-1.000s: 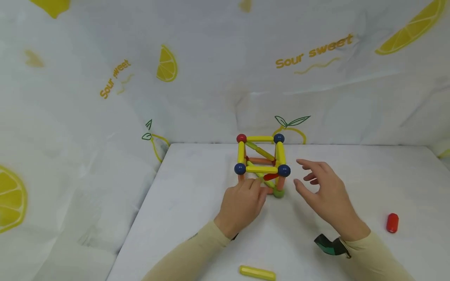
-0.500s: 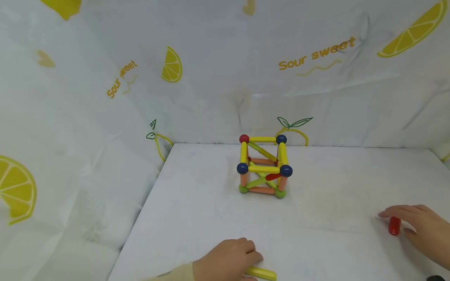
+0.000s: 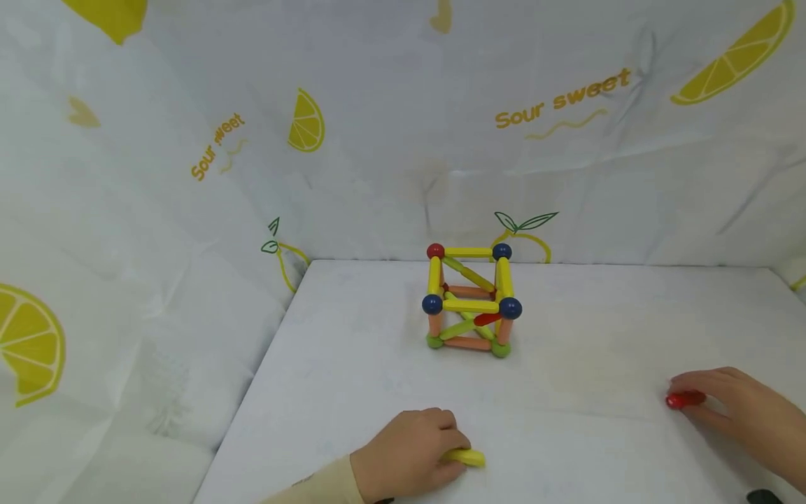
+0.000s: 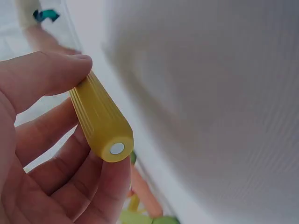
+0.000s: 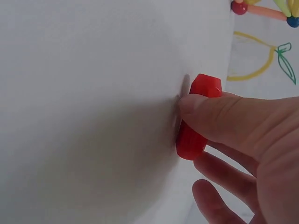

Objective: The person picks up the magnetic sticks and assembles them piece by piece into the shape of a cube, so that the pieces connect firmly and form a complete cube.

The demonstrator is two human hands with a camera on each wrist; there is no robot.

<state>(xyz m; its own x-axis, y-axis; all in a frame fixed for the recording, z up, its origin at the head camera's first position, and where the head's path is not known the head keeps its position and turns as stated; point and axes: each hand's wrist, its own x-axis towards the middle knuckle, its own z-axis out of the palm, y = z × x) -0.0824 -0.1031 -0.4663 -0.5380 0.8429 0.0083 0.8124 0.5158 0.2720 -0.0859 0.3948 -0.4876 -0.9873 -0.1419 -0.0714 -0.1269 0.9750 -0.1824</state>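
Observation:
My left hand (image 3: 409, 453) pinches a yellow magnetic rod (image 4: 100, 116) between thumb and fingers near the front of the table; a round silver magnet shows at the rod's end in the left wrist view. Far to the right, my right hand (image 3: 739, 413) holds a short red magnetic rod (image 5: 191, 142), the thumb laid across its middle. Behind and between the hands stands a cube frame (image 3: 471, 306) of yellow, orange and green rods joined by balls. Its upper corners are blue and red balls, the front lower ones green. Neither hand touches the frame.
The white tabletop (image 3: 567, 441) runs back to a pale backdrop sheet (image 3: 390, 140) printed with lemon slices and lettering. The table's left edge (image 3: 258, 371) slants toward the front.
Both hands have left the cube frame. The left came forward and picked up the yellow rod; the right went right and took the red rod, which has turned sideways. The frame stayed put.

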